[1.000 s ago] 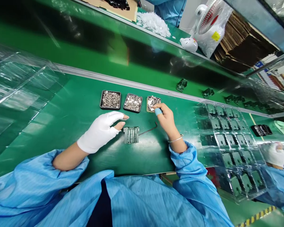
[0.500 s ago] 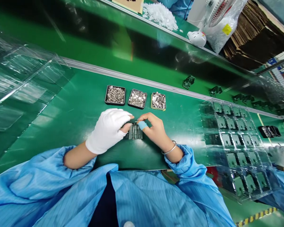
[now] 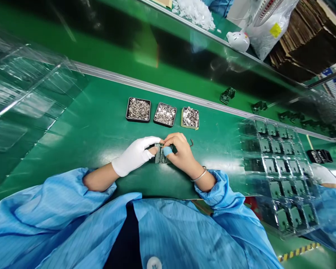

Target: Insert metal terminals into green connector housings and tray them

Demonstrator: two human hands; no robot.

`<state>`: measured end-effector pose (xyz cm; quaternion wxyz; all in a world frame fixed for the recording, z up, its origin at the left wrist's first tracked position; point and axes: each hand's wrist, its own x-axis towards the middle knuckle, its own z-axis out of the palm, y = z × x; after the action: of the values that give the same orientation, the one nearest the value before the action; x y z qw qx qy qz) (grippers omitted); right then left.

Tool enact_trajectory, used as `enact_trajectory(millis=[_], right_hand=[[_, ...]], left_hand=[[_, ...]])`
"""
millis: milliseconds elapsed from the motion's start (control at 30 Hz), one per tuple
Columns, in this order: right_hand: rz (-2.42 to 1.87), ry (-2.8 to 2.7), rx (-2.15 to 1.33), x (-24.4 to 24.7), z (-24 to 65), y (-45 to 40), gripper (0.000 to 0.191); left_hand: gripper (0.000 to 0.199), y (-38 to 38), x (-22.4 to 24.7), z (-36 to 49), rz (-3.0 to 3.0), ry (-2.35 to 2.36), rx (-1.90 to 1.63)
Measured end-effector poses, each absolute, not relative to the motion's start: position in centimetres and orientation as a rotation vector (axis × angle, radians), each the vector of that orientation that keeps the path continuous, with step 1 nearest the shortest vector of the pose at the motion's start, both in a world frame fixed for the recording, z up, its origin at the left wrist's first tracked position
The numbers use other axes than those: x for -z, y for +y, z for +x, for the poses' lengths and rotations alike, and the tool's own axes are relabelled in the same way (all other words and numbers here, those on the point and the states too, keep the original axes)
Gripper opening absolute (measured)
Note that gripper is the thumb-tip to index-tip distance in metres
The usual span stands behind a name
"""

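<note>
My left hand (image 3: 136,154), in a white glove with bare fingertips, is closed on the left side of a small dark green slotted part (image 3: 162,157). On the right side of that part is my right hand (image 3: 182,151), bare, with a blue wrap on the thumb; its fingers are pinched together at the part's top edge. Whatever lies between those fingertips is too small to make out. Beyond my hands are three small trays of shiny metal pieces: a left one (image 3: 128,109), a middle one (image 3: 165,124) and a right one (image 3: 190,127).
A clear compartment tray (image 3: 264,164) of green parts stands at the right, with a person's gloved hand (image 3: 323,175) beyond it. Clear plastic trays (image 3: 25,101) lie at the left. Near my right hand is a small dark bent piece (image 3: 192,142). Green parts (image 3: 227,95) sit behind the rail.
The fingertips of both hands have come closer together over the green part. My left hand has turned flatter. The small bent piece now shows beside my right hand. The view has shifted slightly.
</note>
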<state>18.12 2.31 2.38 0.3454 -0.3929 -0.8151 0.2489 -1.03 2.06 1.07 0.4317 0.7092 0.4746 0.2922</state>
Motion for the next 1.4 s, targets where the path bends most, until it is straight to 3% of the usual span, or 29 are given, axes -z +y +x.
enact_trajectory(millis=[300, 433, 533, 800, 900, 1000, 1067, 1167, 1400], right_hand=[[-1.025, -2.045, -0.758, -1.9, 17.9, 2.1, 0.017], [-1.012, -1.871, -1.054, -1.7, 18.0, 2.3, 0.007], [-1.058, -1.665, -1.326, -1.4, 18.0, 2.3, 0.010], [-1.136, -1.576, -1.392, -1.1, 18.6, 2.7, 0.019], [-1.060, -1.580, -1.334, -0.8, 20.0, 2.1, 0.036], [-0.998, -2.028, -1.164, -1.1, 20.9, 0.6, 0.067], [-0.994, -2.259, -1.043, -1.6, 20.9, 0.4, 0.077], [-1.107, -2.129, -0.961, -2.7, 20.6, 3.6, 0.074], [-1.892, -1.632, -0.687, -6.9, 21.6, 22.1, 0.047]], left_hand=[[0.036, 2.1, -1.4, -0.8, 1.714, 1.166, -0.760], [0.029, 2.0, -1.2, 0.0, 1.584, 1.203, -0.821], [0.024, 1.9, -1.3, 0.5, 1.533, 1.218, -0.862], [0.024, 1.6, -2.5, 0.3, 1.981, 1.417, -0.937], [0.034, 1.7, -2.8, -1.6, 1.713, 1.393, -1.105], [0.035, 1.9, -3.2, -3.7, 1.477, 1.395, -1.113], [0.034, 1.9, -3.4, -4.5, 1.437, 1.432, -1.042], [0.033, 2.1, -3.2, -4.9, 1.494, 1.473, -0.958], [0.033, 3.2, -0.6, -4.0, 1.921, 1.422, -0.870]])
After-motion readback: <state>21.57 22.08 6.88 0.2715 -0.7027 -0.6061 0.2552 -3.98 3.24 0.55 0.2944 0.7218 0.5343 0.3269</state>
